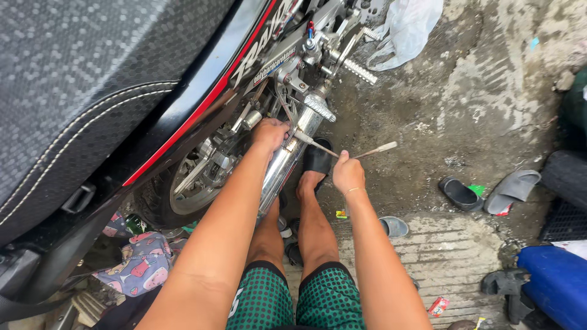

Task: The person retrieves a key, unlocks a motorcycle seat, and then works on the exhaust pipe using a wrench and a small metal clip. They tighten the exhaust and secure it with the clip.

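I crouch beside a black and red motorcycle (183,116) with a textured black seat. My left hand (269,134) reaches into the frame near the rear wheel (189,183) and presses on a part just above the chrome exhaust pipe (287,162). My right hand (347,173) is closed around a thin metal T-handle wrench (373,150). The wrench's shaft runs left toward the spot under my left hand. A metal footpeg (319,107) sticks out just above both hands. My foot in a black sandal (315,162) rests on the ground below the wrench.
Dirt and ribbed concrete ground (452,244) lies to the right. Loose sandals (458,192) and a grey one (512,188) lie there. A white plastic bag (406,27) is at the top. A blue object (553,278) stands at bottom right, a patterned cloth (143,260) under the bike.
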